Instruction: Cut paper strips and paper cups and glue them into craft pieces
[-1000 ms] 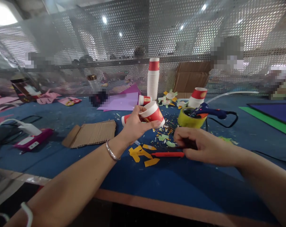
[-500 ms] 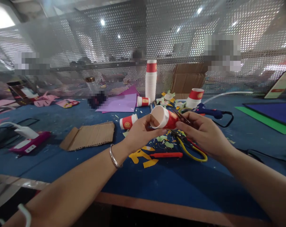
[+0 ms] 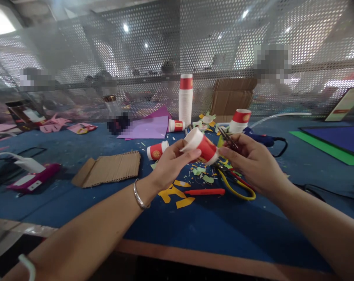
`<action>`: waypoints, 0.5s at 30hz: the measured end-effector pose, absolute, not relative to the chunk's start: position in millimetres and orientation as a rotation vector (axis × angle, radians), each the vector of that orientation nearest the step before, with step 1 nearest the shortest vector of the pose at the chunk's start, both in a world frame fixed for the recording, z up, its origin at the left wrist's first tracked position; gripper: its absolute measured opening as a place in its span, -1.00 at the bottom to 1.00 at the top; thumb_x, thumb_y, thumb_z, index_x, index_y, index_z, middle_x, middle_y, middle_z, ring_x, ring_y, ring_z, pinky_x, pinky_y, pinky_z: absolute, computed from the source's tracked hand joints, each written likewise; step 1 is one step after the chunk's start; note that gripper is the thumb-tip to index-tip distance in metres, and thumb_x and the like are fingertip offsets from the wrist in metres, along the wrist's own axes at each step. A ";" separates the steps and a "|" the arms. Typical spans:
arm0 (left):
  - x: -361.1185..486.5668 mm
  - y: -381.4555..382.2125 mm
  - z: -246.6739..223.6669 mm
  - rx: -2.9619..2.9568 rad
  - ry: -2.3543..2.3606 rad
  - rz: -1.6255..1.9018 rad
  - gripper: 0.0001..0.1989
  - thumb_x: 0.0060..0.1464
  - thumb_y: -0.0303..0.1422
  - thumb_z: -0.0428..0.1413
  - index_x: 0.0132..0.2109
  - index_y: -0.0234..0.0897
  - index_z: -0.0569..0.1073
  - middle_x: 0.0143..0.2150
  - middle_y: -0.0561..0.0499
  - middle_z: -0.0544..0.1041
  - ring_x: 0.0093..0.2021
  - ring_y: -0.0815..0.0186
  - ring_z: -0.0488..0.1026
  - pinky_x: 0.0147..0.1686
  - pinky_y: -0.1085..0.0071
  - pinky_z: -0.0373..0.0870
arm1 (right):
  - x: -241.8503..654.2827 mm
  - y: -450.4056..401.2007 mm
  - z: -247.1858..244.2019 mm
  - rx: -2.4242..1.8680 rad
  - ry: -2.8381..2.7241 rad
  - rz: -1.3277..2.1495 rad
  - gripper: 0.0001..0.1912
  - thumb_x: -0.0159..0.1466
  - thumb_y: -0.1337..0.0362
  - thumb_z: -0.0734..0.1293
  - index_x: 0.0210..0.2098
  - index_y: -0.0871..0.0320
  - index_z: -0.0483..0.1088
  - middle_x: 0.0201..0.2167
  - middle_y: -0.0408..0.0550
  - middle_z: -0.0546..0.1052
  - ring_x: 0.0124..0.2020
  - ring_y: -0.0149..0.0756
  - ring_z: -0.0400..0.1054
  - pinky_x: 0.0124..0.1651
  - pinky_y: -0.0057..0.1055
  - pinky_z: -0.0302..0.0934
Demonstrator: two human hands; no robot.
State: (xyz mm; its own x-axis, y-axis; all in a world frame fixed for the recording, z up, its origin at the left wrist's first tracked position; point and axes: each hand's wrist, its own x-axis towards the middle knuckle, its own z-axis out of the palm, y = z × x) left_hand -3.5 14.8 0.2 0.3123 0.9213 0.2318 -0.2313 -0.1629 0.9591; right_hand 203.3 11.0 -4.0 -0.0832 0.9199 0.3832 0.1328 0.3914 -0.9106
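Fingers of the left hand (image 3: 171, 164) pinched a tilted red-and-white paper cup (image 3: 207, 150) at frame centre; right of centre, the right hand (image 3: 254, 162) pinched a dark metal tool (image 3: 229, 139).

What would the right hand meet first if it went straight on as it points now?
The right hand would likely meet the base of the paper cup in the left hand; the right thumb looks very close, though depth is unclear.

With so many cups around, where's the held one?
In the head view, the held cup is near the centre, tilted in the left hand, beside the right hand.
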 end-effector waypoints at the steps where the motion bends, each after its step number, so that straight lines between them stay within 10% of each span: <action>1: -3.6 14.3 1.4 1.312 0.697 1.192 -0.70 0.02 -0.22 0.29 -0.15 -0.27 0.46 -0.22 -0.01 0.51 -0.19 0.27 0.45 -0.11 0.32 0.40 | 203.6 10.4 -4.0 -0.980 -1.541 0.867 -0.70 0.22 0.06 0.45 -0.26 0.12 0.36 -0.41 -0.18 0.38 -0.41 -0.39 0.23 -0.36 -0.41 0.13; 15: -6.8 11.4 2.5 1.457 0.831 0.924 -0.53 -0.10 -0.38 0.23 -0.07 -0.14 0.18 -0.31 0.12 0.39 -0.37 0.39 0.34 -0.36 0.40 0.31 | 195.4 -4.0 4.5 -0.981 -1.805 0.811 -0.69 0.31 0.13 0.35 -0.01 0.10 0.30 -0.57 -0.29 0.20 -0.57 -0.42 0.08 -0.53 -0.44 0.00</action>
State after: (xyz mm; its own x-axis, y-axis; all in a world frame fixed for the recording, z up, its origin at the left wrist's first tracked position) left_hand -6.8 11.4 2.5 0.4366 0.8959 0.0822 -0.0127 -0.0852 0.9963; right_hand 195.4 -4.0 4.5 -0.2809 0.8740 0.3965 0.2838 0.4703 -0.8357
